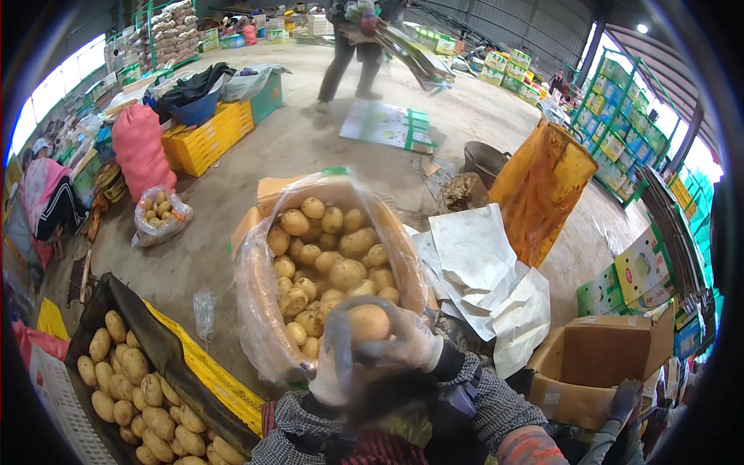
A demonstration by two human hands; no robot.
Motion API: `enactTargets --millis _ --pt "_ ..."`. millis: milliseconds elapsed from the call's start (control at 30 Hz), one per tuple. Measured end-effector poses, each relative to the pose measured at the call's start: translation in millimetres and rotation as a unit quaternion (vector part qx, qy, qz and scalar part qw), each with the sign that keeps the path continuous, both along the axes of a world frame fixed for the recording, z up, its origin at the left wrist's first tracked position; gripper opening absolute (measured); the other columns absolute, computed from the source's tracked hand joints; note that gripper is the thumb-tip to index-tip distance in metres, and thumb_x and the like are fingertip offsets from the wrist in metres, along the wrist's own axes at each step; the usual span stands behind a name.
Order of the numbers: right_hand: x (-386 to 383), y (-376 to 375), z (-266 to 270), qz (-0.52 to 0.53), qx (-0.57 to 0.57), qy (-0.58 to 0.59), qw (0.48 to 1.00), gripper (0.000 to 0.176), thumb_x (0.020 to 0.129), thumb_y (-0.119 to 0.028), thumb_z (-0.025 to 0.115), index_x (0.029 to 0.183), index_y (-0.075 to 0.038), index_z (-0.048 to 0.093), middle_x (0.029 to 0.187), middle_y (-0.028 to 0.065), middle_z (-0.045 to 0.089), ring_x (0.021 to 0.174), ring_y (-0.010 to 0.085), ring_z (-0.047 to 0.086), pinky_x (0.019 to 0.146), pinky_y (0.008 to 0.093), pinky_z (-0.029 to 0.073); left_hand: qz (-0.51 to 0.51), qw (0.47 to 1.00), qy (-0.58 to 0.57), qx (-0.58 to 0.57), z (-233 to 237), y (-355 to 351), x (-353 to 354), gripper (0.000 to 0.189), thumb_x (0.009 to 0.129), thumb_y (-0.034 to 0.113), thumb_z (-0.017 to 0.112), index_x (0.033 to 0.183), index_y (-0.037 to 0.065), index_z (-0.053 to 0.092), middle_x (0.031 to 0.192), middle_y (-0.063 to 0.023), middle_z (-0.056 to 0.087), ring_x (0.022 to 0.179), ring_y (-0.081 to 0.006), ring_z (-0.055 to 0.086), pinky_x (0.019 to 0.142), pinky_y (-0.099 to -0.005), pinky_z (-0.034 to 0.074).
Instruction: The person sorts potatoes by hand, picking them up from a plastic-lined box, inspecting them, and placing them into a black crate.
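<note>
Just over the near edge of the box, a potato (369,322) is cupped between my two gloved hands. My left hand (335,370) curls along its left side, its grey fingers smeared by motion. My right hand (415,339) closes around the right side of the same potato. Below and beyond them, a cardboard box (403,260) lined with clear plastic film (260,310) holds many loose potatoes (329,252). To the left, a yellow crate (225,380) with a dark liner (147,322) is filled with more potatoes (128,387).
White paper sheets (473,248) lie right of the box, before an orange stained sack (542,190) and a dark bucket (486,161). An open carton (601,356) stands at lower right, near another person's gloved hand (625,399). Ahead, a person (353,58) carries flattened cartons.
</note>
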State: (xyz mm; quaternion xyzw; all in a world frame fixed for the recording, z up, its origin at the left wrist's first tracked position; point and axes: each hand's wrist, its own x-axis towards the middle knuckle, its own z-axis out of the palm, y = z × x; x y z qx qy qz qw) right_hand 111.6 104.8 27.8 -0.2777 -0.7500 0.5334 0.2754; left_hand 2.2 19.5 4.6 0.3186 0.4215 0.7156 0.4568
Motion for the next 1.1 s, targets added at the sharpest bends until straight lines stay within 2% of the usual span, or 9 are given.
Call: enactTargets --millis 67,267,400,533,733,833,867,967,1100 --pt "12 17 13 0.153 -0.006 -0.012 0.988 0.065 0.083 -0.022 0.077 0.139 -0.005 0.047 0.125 0.0128 0.062 0.113 0.0211 0.062 0.096 0.0350 0.049 0.005 1.000 0.002 0.002 -2 0 1 0.051 0.106 0.041 0.031 0.131 0.000 0.048 0.115 -0.0139 0.057 0.099 -0.0191 0.060 0.083 -0.0288 0.051" --pt "10 17 8 0.160 -0.024 0.025 0.986 0.063 0.083 -0.020 0.075 0.138 -0.004 0.048 0.127 0.0127 0.062 0.114 0.0215 0.061 0.098 0.0350 0.048 0.005 1.000 -0.013 -0.026 -2 -2 2 0.053 0.107 0.041 0.031 0.133 -0.002 0.045 0.117 -0.0156 0.056 0.100 -0.0207 0.060 0.084 -0.0299 0.052" --pt "-6 3 -35 -0.055 0.052 0.061 0.995 0.024 0.062 -0.008 0.083 0.083 -0.013 0.074 0.101 0.0099 0.070 0.088 0.0169 0.067 0.071 0.0234 0.052 -0.012 1.000 -0.020 -0.019 5 -3 1 0.053 0.107 0.042 0.031 0.133 -0.002 0.044 0.117 -0.0157 0.056 0.100 -0.0208 0.060 0.084 -0.0297 0.052" --pt "-1 9 -30 -0.035 0.011 0.076 0.996 0.023 0.061 -0.005 0.083 0.078 -0.016 0.071 0.090 0.0047 0.071 0.077 0.0129 0.067 0.064 0.0207 0.049 -0.006 1.000 0.006 -0.015 2 -2 1 0.052 0.107 0.041 0.030 0.133 -0.002 0.044 0.117 -0.0157 0.056 0.099 -0.0203 0.060 0.084 -0.0291 0.052" --pt "-4 3 -37 -0.055 0.092 0.067 0.992 0.025 0.072 -0.012 0.079 0.096 -0.012 0.074 0.098 0.0097 0.070 0.083 0.0153 0.067 0.071 0.0243 0.052 -0.015 0.997 -0.057 -0.040 10 -5 1 0.049 0.107 0.038 0.031 0.133 -0.002 0.045 0.119 -0.0158 0.056 0.101 -0.0201 0.060 0.086 -0.0304 0.052" --pt "10 11 5 0.027 0.010 -0.002 1.000 0.031 0.076 -0.018 0.078 0.105 -0.009 0.073 0.106 0.0139 0.068 0.087 0.0184 0.067 0.073 0.0277 0.053 0.053 0.989 0.139 0.020 -8 3 2 0.047 0.106 0.035 0.033 0.131 -0.001 0.048 0.121 -0.0151 0.056 0.101 -0.0197 0.061 0.084 -0.0288 0.052" --pt "11 14 2 0.053 0.002 -0.006 0.999 0.039 0.078 -0.021 0.078 0.113 -0.007 0.068 0.109 0.0142 0.067 0.090 0.0187 0.066 0.077 0.0284 0.053 0.096 0.963 0.249 0.040 -15 6 1 0.046 0.105 0.035 0.034 0.131 -0.001 0.049 0.121 -0.0145 0.057 0.100 -0.0195 0.061 0.083 -0.0281 0.052" --pt "13 22 7 0.147 -0.096 -0.001 0.984 0.067 0.086 -0.028 0.078 0.139 -0.001 0.048 0.118 0.0123 0.064 0.101 0.0170 0.065 0.090 0.0294 0.052 0.053 0.986 0.156 0.022 13 0 -2 0.043 0.104 0.036 0.040 0.126 0.001 0.054 0.109 -0.0090 0.062 0.086 -0.0141 0.062 0.069 -0.0239 0.050" --pt "14 33 -16 0.124 0.118 0.027 0.985 0.054 0.086 -0.010 0.066 0.138 -0.004 0.054 0.112 0.0164 0.067 0.084 0.0186 0.067 0.075 0.0308 0.055 0.117 0.953 0.275 0.057 25 -5 -1 0.047 0.106 0.039 0.035 0.123 0.001 0.057 0.100 -0.0084 0.065 0.074 -0.0121 0.062 0.060 -0.0211 0.049"
